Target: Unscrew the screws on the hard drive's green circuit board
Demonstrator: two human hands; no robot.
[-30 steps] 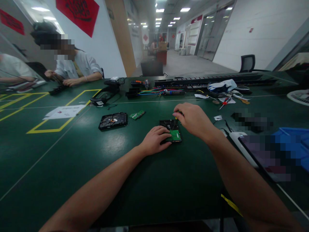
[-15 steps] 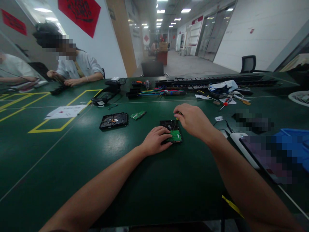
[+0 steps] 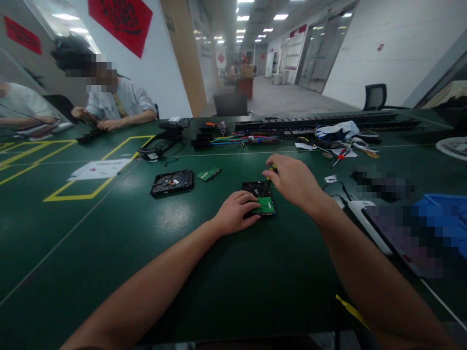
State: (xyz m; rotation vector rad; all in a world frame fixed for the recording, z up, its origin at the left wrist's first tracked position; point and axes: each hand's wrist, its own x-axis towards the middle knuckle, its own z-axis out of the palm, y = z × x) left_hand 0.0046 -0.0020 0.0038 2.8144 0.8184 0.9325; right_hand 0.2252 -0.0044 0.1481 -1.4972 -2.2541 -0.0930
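A hard drive [image 3: 258,187] lies on the green table with its green circuit board [image 3: 267,206] facing up. Across its left side rests my left hand [image 3: 239,212], fingers spread and pressing on the drive and board. My right hand [image 3: 290,177] is closed around the yellow-and-black handle of a screwdriver [image 3: 269,176], whose shaft slants down to the drive; the tip is too small to make out clearly. To the left lies a second hard drive [image 3: 172,183], black, and beside it a loose green circuit board [image 3: 209,174].
Cables and a power drill [image 3: 222,128] lie along the far edge. At right are a red screwdriver [image 3: 341,154], a white-edged device [image 3: 368,223] and a blue bag [image 3: 441,218]. A headset-like black object [image 3: 160,146] and a paper sheet [image 3: 98,168] lie left. Two people sit at far left.
The fingers of my right hand have shifted on the screwdriver handle, showing more of its yellow and black. My left hand and the drive stay put.
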